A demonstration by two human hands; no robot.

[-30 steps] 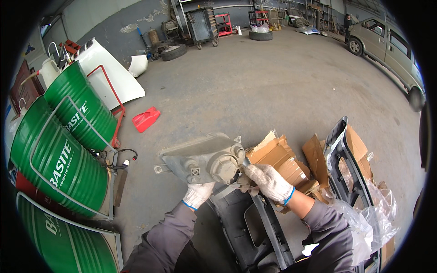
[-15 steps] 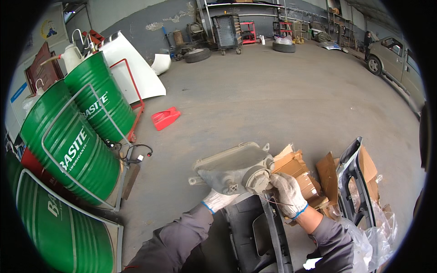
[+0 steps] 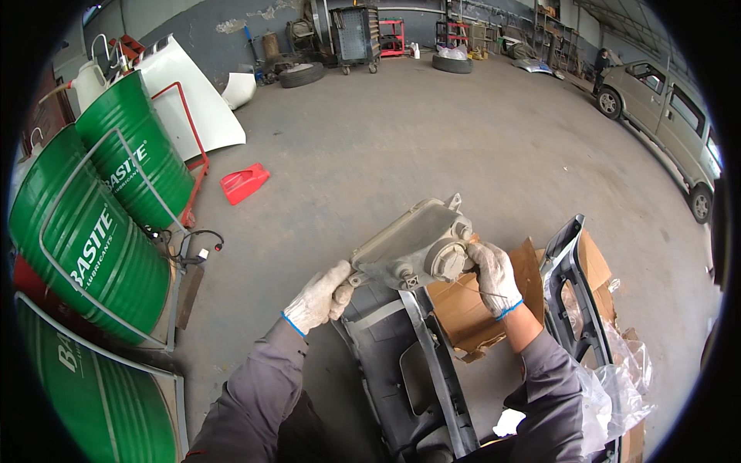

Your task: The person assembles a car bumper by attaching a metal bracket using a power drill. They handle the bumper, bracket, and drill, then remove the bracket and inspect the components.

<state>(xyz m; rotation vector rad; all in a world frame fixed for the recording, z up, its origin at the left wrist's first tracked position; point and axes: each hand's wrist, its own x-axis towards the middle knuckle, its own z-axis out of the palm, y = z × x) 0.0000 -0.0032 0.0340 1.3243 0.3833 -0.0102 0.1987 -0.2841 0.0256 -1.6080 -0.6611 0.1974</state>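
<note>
A dusty grey car headlight [image 3: 401, 245] is held up in front of me, its back with a round cap turned toward me. My left hand [image 3: 320, 297], in a white knitted glove with a blue cuff, grips the mounting tab at its left end. At the other end my right hand [image 3: 494, 274], gloved alike, closes on the edge beside the round cap; its fingertips are partly hidden. A thin wire hangs by the right fingers. Below the headlight lies a black plastic car bumper [image 3: 409, 363], partly covered by it.
Torn cardboard [image 3: 471, 312], a second dark trim part [image 3: 575, 293] and clear plastic wrap [image 3: 617, 386] lie at the right. Green drums [image 3: 100, 231] in metal frames stand left, near a red jug [image 3: 245, 184]. A van [image 3: 656, 96] is parked at the far right, with a person beside it.
My left hand has moved from under the headlight to its left end. The headlight has tilted, its right end higher. The whole view has shifted toward the right.
</note>
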